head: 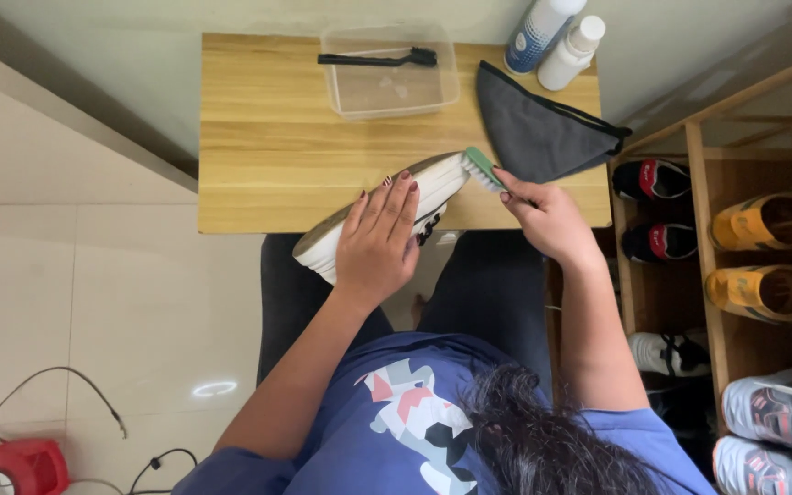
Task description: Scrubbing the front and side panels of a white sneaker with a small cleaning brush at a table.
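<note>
A white sneaker (433,183) lies on its side at the front edge of a small wooden table (268,137), its brown sole turned up. My left hand (379,236) rests flat on the shoe and holds it down. My right hand (547,215) grips a green-handled brush (482,167), its white bristles pressed against the sneaker's toe end.
At the table's back stand a clear plastic tub (389,90) with a black brush (379,60) across it, two bottles (556,37) and a dark grey cloth bag (529,128). A wooden shoe rack (700,211) full of shoes stands right. A red appliance (11,467) with cables sits lower left.
</note>
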